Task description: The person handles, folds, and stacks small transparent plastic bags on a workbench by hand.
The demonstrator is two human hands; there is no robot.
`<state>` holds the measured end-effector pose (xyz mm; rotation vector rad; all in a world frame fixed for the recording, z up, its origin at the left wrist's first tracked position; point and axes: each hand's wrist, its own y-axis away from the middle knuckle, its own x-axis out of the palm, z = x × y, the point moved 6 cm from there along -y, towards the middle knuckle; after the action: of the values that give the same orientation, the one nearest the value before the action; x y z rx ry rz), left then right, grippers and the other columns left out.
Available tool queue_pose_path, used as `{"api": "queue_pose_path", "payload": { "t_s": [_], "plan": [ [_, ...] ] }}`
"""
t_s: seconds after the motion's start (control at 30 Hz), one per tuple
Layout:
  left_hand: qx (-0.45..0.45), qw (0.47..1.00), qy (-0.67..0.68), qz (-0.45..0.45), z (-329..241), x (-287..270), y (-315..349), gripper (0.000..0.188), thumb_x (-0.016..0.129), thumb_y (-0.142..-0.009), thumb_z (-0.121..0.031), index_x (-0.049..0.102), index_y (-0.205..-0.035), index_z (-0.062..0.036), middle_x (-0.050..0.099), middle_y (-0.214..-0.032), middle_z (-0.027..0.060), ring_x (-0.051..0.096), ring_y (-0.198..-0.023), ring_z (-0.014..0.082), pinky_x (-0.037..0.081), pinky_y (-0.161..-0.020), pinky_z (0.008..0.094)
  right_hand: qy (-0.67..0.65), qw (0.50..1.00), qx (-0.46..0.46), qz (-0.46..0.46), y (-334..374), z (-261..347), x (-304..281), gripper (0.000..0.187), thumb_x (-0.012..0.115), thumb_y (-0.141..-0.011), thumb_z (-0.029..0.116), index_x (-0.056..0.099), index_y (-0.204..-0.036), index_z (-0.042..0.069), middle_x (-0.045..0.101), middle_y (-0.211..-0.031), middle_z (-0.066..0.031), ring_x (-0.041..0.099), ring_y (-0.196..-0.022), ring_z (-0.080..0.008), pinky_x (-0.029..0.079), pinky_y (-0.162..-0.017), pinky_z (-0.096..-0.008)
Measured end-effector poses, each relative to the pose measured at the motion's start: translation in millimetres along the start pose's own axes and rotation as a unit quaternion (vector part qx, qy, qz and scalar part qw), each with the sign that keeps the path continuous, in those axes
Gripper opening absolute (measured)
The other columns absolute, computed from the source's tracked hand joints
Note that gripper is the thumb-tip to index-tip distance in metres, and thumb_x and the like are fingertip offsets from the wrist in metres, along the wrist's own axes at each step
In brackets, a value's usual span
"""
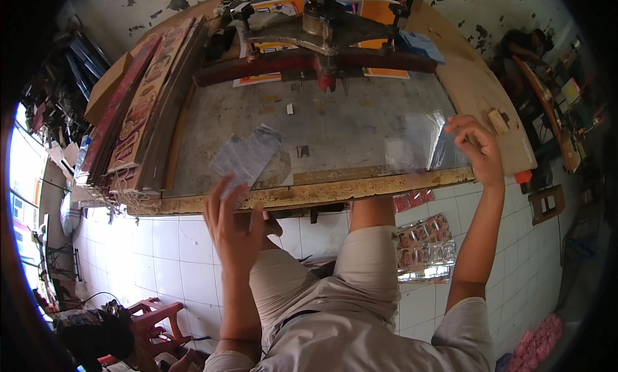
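My left hand is at the front edge of the worktable, fingers apart and slightly blurred; I see nothing held in it. Just beyond its fingertips, clear plastic pieces lie overlapping on the grey work surface. Over the table's right side, my right hand has curled fingers that appear to pinch the edge of a clear plastic sheet. That sheet is raised and shiny near the fingertips, while its left part is hard to tell from the surface.
A red-and-metal press spans the table's far side. Printed cardboard strips are stacked at left. A wooden block sits at right. Printed plastic sheets lie on the tiled floor beside my leg. A red stool stands lower left. Another person is at far right.
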<state>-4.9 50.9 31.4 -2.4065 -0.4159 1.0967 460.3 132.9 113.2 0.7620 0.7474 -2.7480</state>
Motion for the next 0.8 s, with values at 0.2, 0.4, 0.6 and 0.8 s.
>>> {"api": "queue_pose_path", "payload": {
  "t_s": [0.2,0.4,0.6,0.8],
  "plan": [
    [-0.011,0.99,-0.143,-0.012,10.8,-13.2,-13.7,0.054,0.081,-0.082,-0.018,0.063,-0.132,-0.0086,0.054,-0.146,0.0126,0.044,-0.14,0.0351,0.038,-0.114,0.0501,0.182,0.978,0.092,-0.04,5.5,-39.0,-17.5,0.027,0.051,-0.09,-0.011,0.066,-0.108,0.002,0.064,-0.132,-0.0099,0.056,-0.127,-0.0265,0.043,-0.108,-0.0367],
    [0.008,0.992,-0.119,0.032,23.3,-25.0,-19.5,0.056,0.082,-0.082,-0.017,0.062,-0.133,-0.0075,0.061,-0.136,0.0119,0.054,-0.129,0.0341,0.043,-0.11,0.0478,0.367,0.911,0.02,-0.188,24.4,14.2,3.2,0.037,0.053,-0.096,-0.004,0.066,-0.129,0.008,0.063,-0.136,-0.009,0.055,-0.131,-0.0287,0.043,-0.108,-0.0394],
    [-0.037,0.997,-0.067,-0.018,16.2,-29.1,-20.6,0.059,0.079,-0.079,-0.004,0.061,-0.135,-0.0069,0.062,-0.128,0.0121,0.06,-0.12,0.0322,0.047,-0.105,0.0448,0.266,0.942,-0.065,-0.192,50.4,58.5,97.9,0.024,0.064,-0.093,0.005,0.072,-0.115,0.008,0.067,-0.126,-0.0087,0.059,-0.126,-0.0297,0.043,-0.106,-0.0453],
    [-0.053,0.99,0.105,-0.072,17.9,-19.7,-10.6,0.062,0.074,-0.077,0.012,0.06,-0.135,-0.0029,0.055,-0.13,0.0094,0.063,-0.107,0.0165,0.055,-0.085,0.0291,0.079,0.989,-0.116,-0.053,43.6,94.7,210.5,0.034,0.071,-0.09,0.007,0.07,-0.124,0.01,0.063,-0.131,-0.0096,0.06,-0.122,-0.0306,0.047,-0.103,-0.0441]
  ]
}}
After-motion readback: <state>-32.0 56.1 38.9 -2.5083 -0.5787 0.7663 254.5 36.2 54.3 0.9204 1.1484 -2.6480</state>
